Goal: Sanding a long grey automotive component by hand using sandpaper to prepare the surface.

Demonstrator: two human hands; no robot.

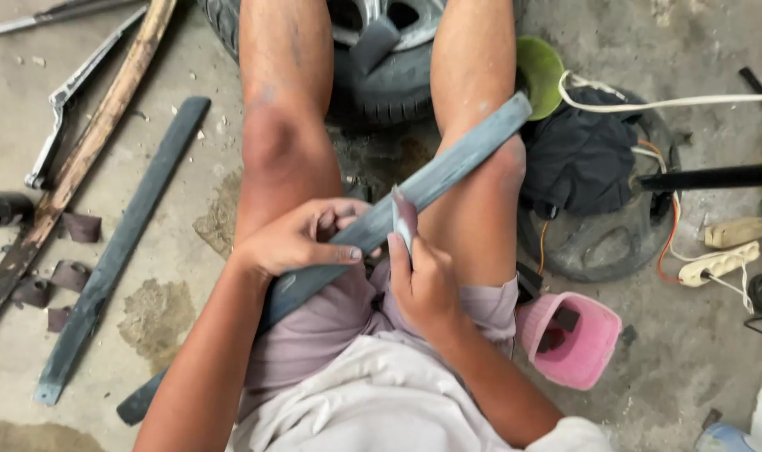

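Across the seated person's lap: one long grey bar [414, 197], lying diagonally over the thighs, its far end by the right knee. Left hand [301, 238], fingers wrapped around the bar's middle. Right hand [423, 280], fingers pinching a small folded sheet of sandpaper [403, 219] against the bar. Beside the left leg, on the concrete floor [180, 276]: a second grey bar [117, 251]. Right: pink tub [573, 339].

Bare concrete floor [188, 50], stained and damp in patches, in even daylight. Tyre [381, 84] at top. Wooden pole [88, 151] and dark slat [121, 243] lie left. Pink tub [586, 347], black cloth [577, 159], power strip [720, 264] and cables sit right.
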